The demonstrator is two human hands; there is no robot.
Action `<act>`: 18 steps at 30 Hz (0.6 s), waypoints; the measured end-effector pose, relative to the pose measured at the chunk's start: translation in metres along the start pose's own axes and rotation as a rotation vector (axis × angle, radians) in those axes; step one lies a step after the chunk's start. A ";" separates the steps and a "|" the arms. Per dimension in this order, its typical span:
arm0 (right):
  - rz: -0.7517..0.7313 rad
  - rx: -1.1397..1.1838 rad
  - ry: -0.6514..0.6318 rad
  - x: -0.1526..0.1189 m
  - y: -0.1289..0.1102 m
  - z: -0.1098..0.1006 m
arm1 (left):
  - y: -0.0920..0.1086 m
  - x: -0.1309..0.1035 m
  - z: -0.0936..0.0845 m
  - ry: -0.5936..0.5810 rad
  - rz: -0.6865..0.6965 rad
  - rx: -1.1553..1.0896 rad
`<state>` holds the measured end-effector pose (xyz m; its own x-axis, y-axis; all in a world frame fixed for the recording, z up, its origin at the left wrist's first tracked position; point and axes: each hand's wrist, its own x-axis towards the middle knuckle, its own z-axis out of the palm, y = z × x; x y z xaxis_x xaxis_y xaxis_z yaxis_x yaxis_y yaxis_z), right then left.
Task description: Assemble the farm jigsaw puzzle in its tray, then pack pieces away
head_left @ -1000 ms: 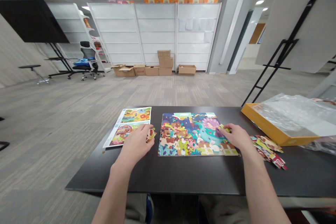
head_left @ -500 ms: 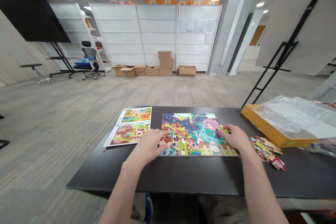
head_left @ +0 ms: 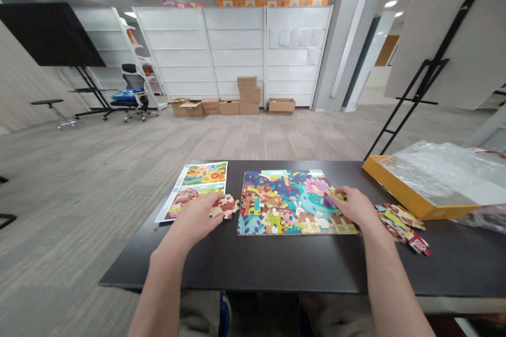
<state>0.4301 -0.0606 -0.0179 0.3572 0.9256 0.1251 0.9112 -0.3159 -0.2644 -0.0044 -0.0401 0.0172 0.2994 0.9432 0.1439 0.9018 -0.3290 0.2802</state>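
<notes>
My left hand (head_left: 201, 214) is closed on a few brown-and-white puzzle pieces (head_left: 226, 206), just over the right edge of the printed picture sheet (head_left: 177, 197). Farther right lies a colourful animal puzzle board (head_left: 300, 202), with several loose pieces heaped on its left half. At the board's right edge, my right hand (head_left: 351, 204) pinches a yellow-green puzzle piece (head_left: 335, 194). More loose puzzle pieces (head_left: 403, 224) lie in a pile on the black table beside my right forearm.
An orange-yellow box (head_left: 415, 195) stands at the table's right, with clear plastic wrap (head_left: 446, 168) on it. The black table (head_left: 292, 263) ends in front of my lap. Beyond it are an easel (head_left: 429, 73), cardboard boxes (head_left: 249, 95) and white shelving (head_left: 237, 52).
My left hand has moved left off the puzzle board to the picture sheet, carrying brown-and-white pieces. My right hand has stayed nearly still with its piece.
</notes>
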 end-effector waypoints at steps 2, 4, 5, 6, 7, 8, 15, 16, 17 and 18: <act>-0.003 -0.003 -0.003 0.000 0.001 0.001 | 0.001 0.002 0.004 0.015 0.017 0.009; -0.006 -0.009 -0.007 0.001 0.001 0.002 | 0.007 0.007 0.012 0.055 0.074 -0.052; -0.005 -0.012 -0.005 0.001 0.002 0.002 | 0.012 0.009 0.016 0.072 0.110 -0.098; -0.005 -0.013 -0.003 0.002 0.002 0.003 | 0.019 0.012 0.021 0.068 0.160 -0.154; -0.004 -0.012 -0.003 0.002 0.003 0.003 | 0.027 0.014 0.025 0.047 0.216 -0.206; -0.002 -0.009 -0.003 0.002 0.003 0.003 | 0.034 0.017 0.029 0.011 0.274 -0.239; -0.022 0.000 0.014 0.002 0.004 0.003 | 0.059 0.025 0.032 -0.069 0.253 -0.194; -0.021 0.000 0.016 0.002 0.004 0.003 | 0.057 0.025 0.029 -0.067 0.243 -0.203; -0.023 0.001 0.017 0.002 0.004 0.003 | 0.054 0.024 0.026 -0.059 0.240 -0.217; -0.024 0.003 0.019 0.002 0.005 0.003 | 0.051 0.023 0.022 -0.045 0.240 -0.231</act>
<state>0.4345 -0.0597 -0.0217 0.3395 0.9286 0.1496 0.9188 -0.2934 -0.2639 0.0549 -0.0341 0.0141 0.5126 0.8372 0.1908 0.7110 -0.5384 0.4522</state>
